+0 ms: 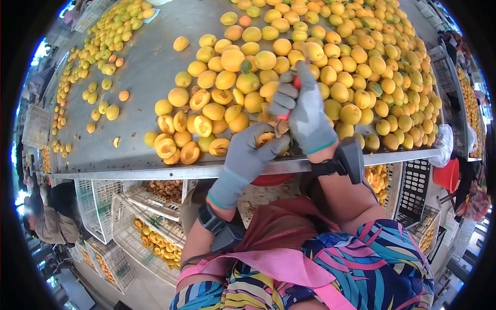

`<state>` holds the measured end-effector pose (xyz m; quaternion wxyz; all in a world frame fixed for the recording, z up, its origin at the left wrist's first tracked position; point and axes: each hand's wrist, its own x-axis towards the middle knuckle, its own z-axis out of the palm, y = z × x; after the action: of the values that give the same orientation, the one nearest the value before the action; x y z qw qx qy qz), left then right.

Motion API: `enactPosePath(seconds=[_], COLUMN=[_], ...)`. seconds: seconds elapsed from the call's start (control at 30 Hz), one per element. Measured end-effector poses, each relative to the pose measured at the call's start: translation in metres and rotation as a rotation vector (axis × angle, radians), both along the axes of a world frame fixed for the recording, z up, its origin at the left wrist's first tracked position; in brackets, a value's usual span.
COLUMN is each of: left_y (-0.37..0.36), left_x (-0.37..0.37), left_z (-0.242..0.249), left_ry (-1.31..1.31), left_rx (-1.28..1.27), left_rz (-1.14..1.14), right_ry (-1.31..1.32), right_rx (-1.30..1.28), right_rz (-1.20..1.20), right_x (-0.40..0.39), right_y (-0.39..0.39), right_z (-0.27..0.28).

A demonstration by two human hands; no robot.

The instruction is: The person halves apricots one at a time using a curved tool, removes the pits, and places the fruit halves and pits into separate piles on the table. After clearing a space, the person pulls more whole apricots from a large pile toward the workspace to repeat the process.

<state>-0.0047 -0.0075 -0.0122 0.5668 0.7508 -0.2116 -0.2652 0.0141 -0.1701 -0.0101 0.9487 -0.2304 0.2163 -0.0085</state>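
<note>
Both hands wear grey gloves at the front edge of a metal table (139,67). My right hand (305,111) is closed round a red-handled tool (284,114), whose working end points down toward my left hand. My left hand (253,152) is closed on an apricot (265,138), with a brown bit, perhaps a pit, between it and the tool. Halved apricots (189,153) lie on the table left of my left hand, cut faces up. Whole apricots (361,77) are heaped behind and to the right of my hands.
More apricots (119,20) lie at the table's far left. Below the edge stand white crates (95,206), some with halved fruit (155,245). A black crate (413,183), a red bucket (447,174) and a plastic bag (443,147) are at the right. Another person (51,222) is at the left.
</note>
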Motion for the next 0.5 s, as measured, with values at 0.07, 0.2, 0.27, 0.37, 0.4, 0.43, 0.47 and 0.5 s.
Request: enactPosePath(seconds=[0.07,0.2,0.27,0.37,0.4,0.43,0.47,0.5], left_y=[0.0,0.015,0.032,0.068,0.085,0.102,0.121,0.134], left_x=[-0.002,0.007,0.014,0.043,0.056,0.067,0.078,0.085], left_z=[0.001,0.007,0.004,-0.002,-0.013,-0.018,-0.022,-0.021], left_ry=[-0.233,-0.554,-0.379,-0.362,-0.412,-0.421,-0.645,-0.858], left_rx=[0.045,0.028,-0.057,-0.057,-0.032,-0.028,0.335,0.708], left_rz=[0.058,0.182,0.34,0.646,0.73,0.726,0.751,0.755], right_ry=[0.037,-0.069,-0.073,-0.079,-0.083,-0.089,-0.079,-0.069], right_rx=[-0.189,-0.65,-0.645,-0.645,-0.651,-0.643,-0.641,-0.638], right_rz=[-0.094,-0.135,-0.122,-0.098,-0.083,-0.089,-0.064,-0.038], right_x=[-0.003,-0.008,-0.011,-0.013,-0.013,-0.013,-0.013,-0.014], right_y=[-0.002,-0.006,-0.008,-0.007,-0.008,-0.008,-0.008,-0.007], right_z=[0.021,0.032,0.027,0.029,0.03,0.032,0.033,0.033])
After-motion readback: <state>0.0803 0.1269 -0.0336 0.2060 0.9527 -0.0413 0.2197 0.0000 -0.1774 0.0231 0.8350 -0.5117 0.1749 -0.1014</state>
